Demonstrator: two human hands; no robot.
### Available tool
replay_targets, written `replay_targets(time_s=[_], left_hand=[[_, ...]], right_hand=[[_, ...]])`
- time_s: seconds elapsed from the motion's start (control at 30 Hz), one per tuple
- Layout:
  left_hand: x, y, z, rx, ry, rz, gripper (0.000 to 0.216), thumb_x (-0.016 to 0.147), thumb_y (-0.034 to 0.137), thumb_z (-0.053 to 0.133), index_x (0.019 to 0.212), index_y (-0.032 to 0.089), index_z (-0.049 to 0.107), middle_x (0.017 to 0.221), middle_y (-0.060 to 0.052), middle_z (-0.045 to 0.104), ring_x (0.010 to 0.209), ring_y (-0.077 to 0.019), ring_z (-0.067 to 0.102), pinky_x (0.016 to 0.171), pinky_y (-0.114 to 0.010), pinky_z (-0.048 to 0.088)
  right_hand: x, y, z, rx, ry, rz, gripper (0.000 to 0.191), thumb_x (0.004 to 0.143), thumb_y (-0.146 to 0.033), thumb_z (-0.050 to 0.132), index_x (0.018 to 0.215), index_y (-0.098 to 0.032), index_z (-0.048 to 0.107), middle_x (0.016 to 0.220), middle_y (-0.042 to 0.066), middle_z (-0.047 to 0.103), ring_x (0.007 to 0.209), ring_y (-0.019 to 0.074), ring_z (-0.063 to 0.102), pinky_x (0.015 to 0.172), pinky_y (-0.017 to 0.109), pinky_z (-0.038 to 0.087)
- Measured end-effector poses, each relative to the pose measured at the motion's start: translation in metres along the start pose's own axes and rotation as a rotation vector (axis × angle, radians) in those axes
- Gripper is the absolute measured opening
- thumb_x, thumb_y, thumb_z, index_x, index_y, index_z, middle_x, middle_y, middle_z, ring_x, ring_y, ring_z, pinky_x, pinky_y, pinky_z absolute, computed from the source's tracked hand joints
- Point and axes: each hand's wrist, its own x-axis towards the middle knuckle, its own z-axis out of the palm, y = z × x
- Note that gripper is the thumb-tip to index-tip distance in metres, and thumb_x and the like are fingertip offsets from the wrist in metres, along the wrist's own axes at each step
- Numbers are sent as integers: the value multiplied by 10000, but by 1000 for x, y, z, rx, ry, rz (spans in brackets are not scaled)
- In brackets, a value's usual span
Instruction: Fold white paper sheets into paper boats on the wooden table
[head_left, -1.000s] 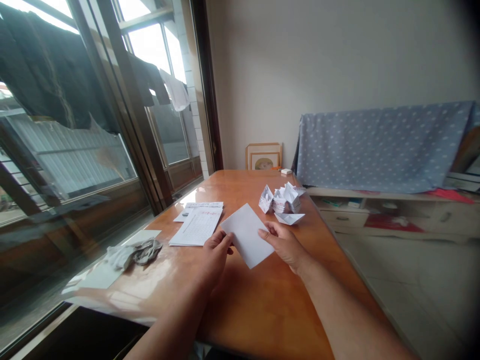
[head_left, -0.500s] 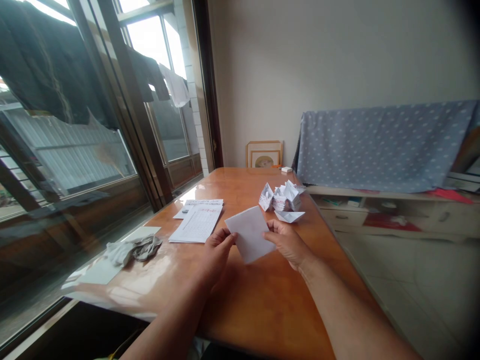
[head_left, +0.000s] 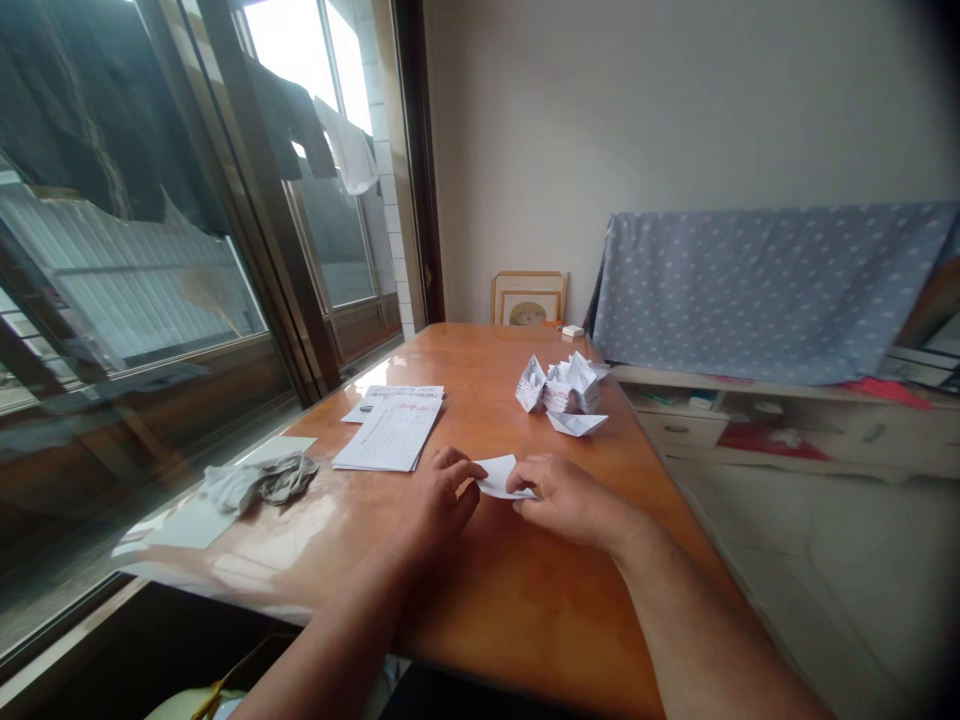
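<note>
A folded white sheet of paper (head_left: pixel 498 473) is low over the wooden table (head_left: pixel 480 600), held between my two hands. My left hand (head_left: pixel 448 495) pinches its left corner between thumb and fingers. On the other side my right hand (head_left: pixel 559 495) has its curled fingers closed on the paper's right edge. Part of the sheet is hidden behind the fingers. Just beyond it lies a folded paper boat (head_left: pixel 576 424), with a cluster of more paper boats (head_left: pixel 574 382) behind.
Left of my hands lies a stack of printed sheets (head_left: pixel 390 435). Grey-white cloth gloves (head_left: pixel 259 482) rest on a pale board (head_left: pixel 191 525) near the table's left edge. A small white box (head_left: pixel 572 331) is at the far end. A low cabinet (head_left: pixel 750 425) stands to the right.
The paper has come down from a raised, face-on position to near the tabletop and now looks flatter and smaller. Both hands have lowered, and their fingers are more curled.
</note>
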Motion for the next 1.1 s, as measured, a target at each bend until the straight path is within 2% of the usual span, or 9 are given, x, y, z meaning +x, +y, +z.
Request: replay_targets(time_s=[0.23,0.4,0.53,0.63,0.73,0.8,0.87,1.0,1.1], left_hand=[[-14,17,-12,189,-316,-57,244,807,60,562,917,215,714,923,-56,650,899,-216,580,774,-316,448],[-23,28,-17,206,-351,-91,226,850,88,530,917,220,701,884,-40,675,875,-212,577,774,-314,422],[-23,31,-21,159,-350,-154,166,863,110,521,844,199,660,848,-37,677,843,-201,581,738,-297,403],[-22,30,-22,142,-337,-250,144,885,176,522,762,188,596,766,-28,638,744,-182,571,649,-278,372],[-21,27,-21,91,-316,-343,148,908,252,523,783,191,573,742,-13,625,688,-168,567,597,-268,349],[-19,25,-19,7,-290,-385,114,922,270,511,905,197,597,792,-12,656,711,-168,595,612,-266,371],[-19,23,-18,-75,-271,-415,184,928,276,505,1070,203,596,846,-17,684,749,-176,624,642,-270,403],[-18,15,-15,-134,-260,-436,352,902,263,537,1250,206,543,895,-26,699,767,-179,642,671,-283,447],[-16,10,-17,-74,-213,-416,378,881,241,554,1259,225,556,969,-36,697,773,-173,639,678,-286,466]], right_hand=[[-9,2,4,-31,-220,77,208,701,-149,627,884,-233,675,853,-11,673,761,164,575,633,242,356],[-11,-1,1,27,-309,102,220,692,-146,622,894,-227,648,872,-24,670,771,156,572,609,229,350],[-9,-5,-10,175,-339,84,135,773,-208,609,904,-210,642,864,-20,647,765,149,563,623,225,373],[-7,-4,-16,306,-358,95,109,830,-269,598,903,-196,635,840,-21,615,739,136,536,624,221,377],[-3,5,-14,375,-318,157,145,862,-327,586,867,-186,619,792,-26,574,683,121,500,599,221,361],[0,13,-8,392,-238,224,180,873,-359,577,838,-184,600,765,-28,554,651,115,486,587,225,357],[3,22,1,407,-164,296,194,862,-380,588,842,-187,584,738,-30,545,625,116,479,564,227,353],[10,36,17,303,-35,379,226,816,-400,638,801,-188,562,715,-18,568,614,129,507,534,231,344],[13,42,23,219,-1,399,230,820,-409,631,782,-194,558,691,-11,587,595,136,525,516,234,334]])
